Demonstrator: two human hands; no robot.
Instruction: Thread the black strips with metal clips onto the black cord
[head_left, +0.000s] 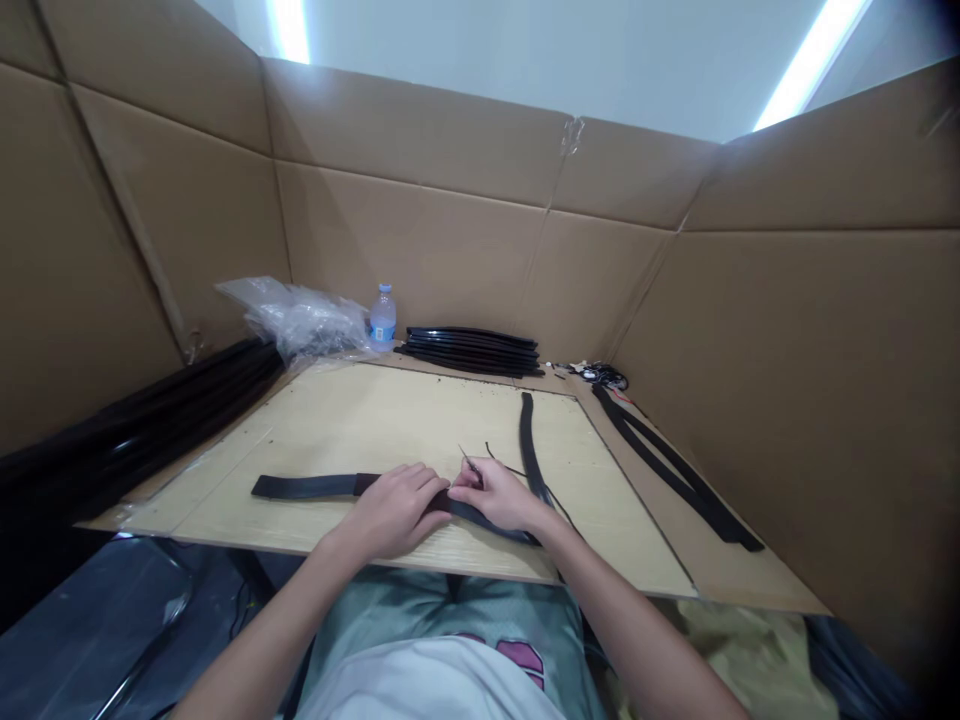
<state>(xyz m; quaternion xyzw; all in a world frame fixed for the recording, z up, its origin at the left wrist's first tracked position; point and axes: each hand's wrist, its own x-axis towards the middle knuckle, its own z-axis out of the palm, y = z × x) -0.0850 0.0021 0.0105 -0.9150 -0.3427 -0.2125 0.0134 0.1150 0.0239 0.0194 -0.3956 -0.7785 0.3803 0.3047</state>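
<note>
Strip [307,487]: black, flat | browner stretch [364,483] beside left hand [401,510]

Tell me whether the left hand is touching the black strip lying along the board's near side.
Touching: the head view shows the left hand laid over the black strip, which emerges between its fingers and thumb.

The left forearm [277,620] rises from the bottom edge, left of center, slanting up and right to a bent wrist [343,543]. The left hand [397,510] is palm down at lower center, its fingers close together and curved over, its thumb stretched rightward below them. The right forearm [630,620] slants up and left from the lower right. Just beside the left, the right hand [491,492] has its fingers curled in, thumb and index finger pinched.
</note>
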